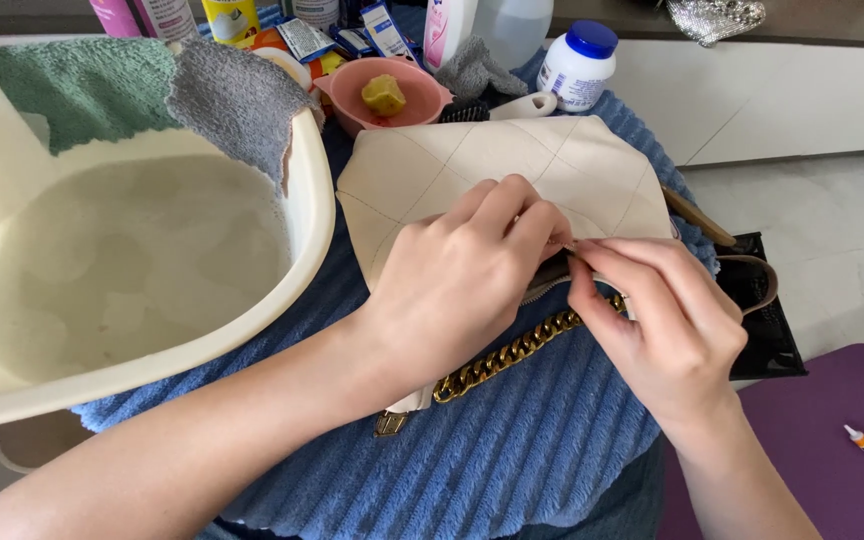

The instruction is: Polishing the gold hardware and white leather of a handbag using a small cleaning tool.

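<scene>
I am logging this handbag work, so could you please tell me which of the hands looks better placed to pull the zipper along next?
Probably the right hand: its fingertips pinch at the zipper by the gold chain. The left hand lies flat across the cream quilted handbag, steadying it.

The bag point(512, 175) looks like smooth, matt cream leather with stitched diamond quilting. Its chain point(512, 352) is glossy gold-coloured metal. Under it lies a blue towel point(542, 450) of soft, ribbed, fluffy cloth. The basin point(307, 215) is smooth cream plastic with a slight sheen; over its rim hang a green cloth point(82, 85) and a grey cloth point(237, 95), both rough terry. The small pink bowl point(422, 100) is smooth plastic. The purple mat point(832, 420) looks matt.
</scene>
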